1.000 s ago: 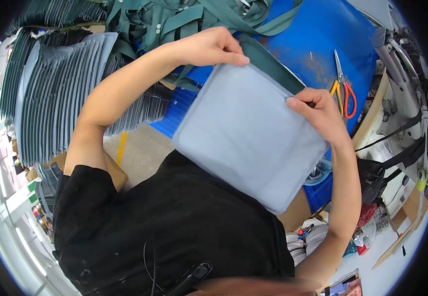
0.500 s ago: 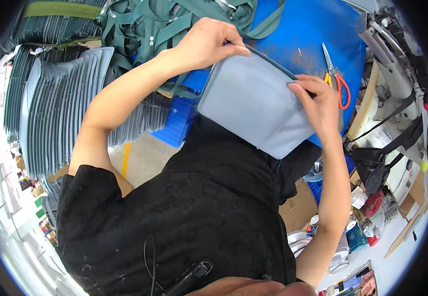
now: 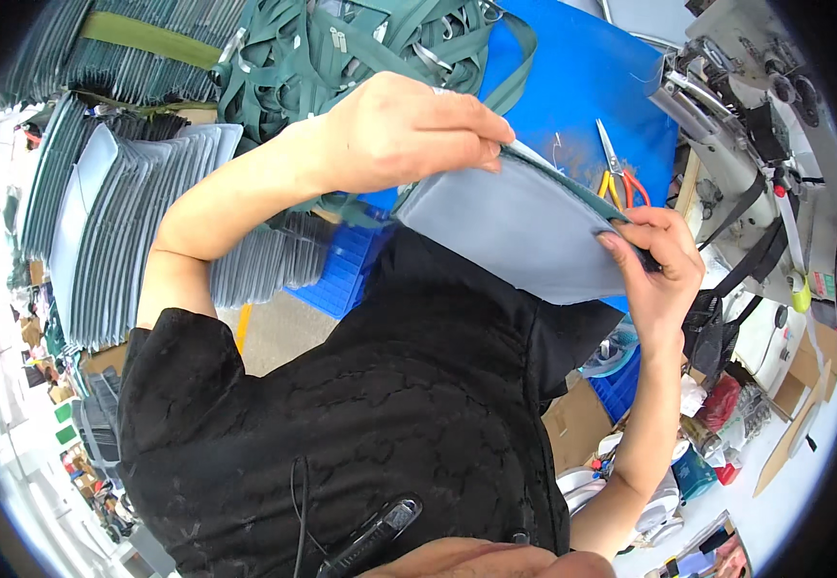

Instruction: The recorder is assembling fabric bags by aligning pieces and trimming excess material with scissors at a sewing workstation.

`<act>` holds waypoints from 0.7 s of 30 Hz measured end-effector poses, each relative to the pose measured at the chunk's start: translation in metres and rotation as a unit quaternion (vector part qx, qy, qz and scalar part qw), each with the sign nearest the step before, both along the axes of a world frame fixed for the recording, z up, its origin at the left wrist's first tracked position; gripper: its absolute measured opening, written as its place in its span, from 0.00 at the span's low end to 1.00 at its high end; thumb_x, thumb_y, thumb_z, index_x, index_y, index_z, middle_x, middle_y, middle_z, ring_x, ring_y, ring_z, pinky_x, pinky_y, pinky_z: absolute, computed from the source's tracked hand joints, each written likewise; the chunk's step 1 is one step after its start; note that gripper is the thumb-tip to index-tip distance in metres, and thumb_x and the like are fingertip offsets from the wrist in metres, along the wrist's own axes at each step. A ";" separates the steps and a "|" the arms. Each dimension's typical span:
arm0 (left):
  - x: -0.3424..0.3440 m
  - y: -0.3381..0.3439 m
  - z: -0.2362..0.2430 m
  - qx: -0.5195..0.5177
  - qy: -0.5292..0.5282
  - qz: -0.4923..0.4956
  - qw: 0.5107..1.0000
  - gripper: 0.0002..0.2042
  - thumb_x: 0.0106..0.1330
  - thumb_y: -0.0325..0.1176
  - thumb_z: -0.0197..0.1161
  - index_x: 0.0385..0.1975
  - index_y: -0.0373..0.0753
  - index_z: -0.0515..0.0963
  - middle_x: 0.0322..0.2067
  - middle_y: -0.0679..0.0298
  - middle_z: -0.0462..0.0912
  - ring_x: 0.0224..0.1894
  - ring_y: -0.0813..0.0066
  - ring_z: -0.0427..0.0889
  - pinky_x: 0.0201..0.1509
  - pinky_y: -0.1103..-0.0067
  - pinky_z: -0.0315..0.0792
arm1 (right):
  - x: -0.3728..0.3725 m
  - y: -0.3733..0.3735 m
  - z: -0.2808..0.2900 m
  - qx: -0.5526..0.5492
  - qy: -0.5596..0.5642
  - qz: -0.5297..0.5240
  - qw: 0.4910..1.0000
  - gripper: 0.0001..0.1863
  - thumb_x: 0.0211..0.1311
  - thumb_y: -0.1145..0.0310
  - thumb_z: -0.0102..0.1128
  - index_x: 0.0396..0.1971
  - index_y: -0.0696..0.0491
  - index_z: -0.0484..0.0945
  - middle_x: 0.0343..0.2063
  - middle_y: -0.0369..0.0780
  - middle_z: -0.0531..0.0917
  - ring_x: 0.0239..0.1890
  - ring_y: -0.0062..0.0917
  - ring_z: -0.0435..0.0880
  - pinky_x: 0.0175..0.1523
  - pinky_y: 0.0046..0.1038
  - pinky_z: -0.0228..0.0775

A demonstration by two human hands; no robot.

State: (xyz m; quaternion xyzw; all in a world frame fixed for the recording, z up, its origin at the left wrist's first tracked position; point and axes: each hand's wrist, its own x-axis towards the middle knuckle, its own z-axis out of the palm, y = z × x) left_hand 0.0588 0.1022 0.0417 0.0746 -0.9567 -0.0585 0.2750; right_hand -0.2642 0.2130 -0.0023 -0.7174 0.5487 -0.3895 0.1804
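Observation:
Between my hands hangs a light grey fabric panel [image 3: 515, 231] with a dark green zipper tape [image 3: 563, 181] along its upper edge. My left hand [image 3: 409, 135] pinches that edge near the far corner, its fingers closed. My right hand [image 3: 659, 265] grips the same edge at the right end, thumb in front and fingers behind. The panel is tilted, its lower edge over my lap. What the fingertips press on is partly hidden behind them.
A blue work surface [image 3: 572, 77] bears scissors [image 3: 616, 164] with red and yellow handles and a heap of green zipper tape [image 3: 293, 67]. Stacked grey panels [image 3: 139, 222] stand at left, above a blue crate [image 3: 336, 275]. A sewing machine [image 3: 727, 144] is at right.
My right hand has moved right and nearer me; my left hand has also come slightly nearer. The panel has tilted, so its face looks narrower.

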 end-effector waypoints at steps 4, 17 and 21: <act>-0.001 -0.001 0.004 -0.060 0.000 -0.041 0.997 0.07 0.56 0.23 0.71 0.32 0.27 0.83 0.46 0.49 0.86 0.46 0.59 0.90 0.44 0.72 0.87 | -0.005 0.002 0.007 -0.028 0.017 0.006 0.999 0.11 0.45 0.75 0.82 0.29 0.56 0.87 0.35 0.39 0.86 0.38 0.27 0.85 0.42 0.26 0.76; -0.011 0.004 0.013 -0.023 0.057 -0.035 0.997 0.07 0.56 0.22 0.73 0.24 0.31 0.80 0.41 0.52 0.89 0.43 0.62 0.91 0.40 0.74 0.87 | -0.004 0.012 0.028 -0.001 0.022 -0.020 1.000 0.13 0.46 0.71 0.83 0.25 0.57 0.83 0.29 0.38 0.83 0.32 0.26 0.83 0.39 0.25 0.73; -0.018 0.002 0.017 -0.009 0.071 -0.037 0.997 0.08 0.56 0.22 0.74 0.22 0.32 0.78 0.39 0.53 0.90 0.40 0.63 0.91 0.36 0.75 0.86 | -0.006 0.015 0.032 0.019 0.008 -0.028 0.999 0.14 0.47 0.71 0.83 0.24 0.57 0.81 0.27 0.38 0.83 0.32 0.25 0.82 0.39 0.24 0.73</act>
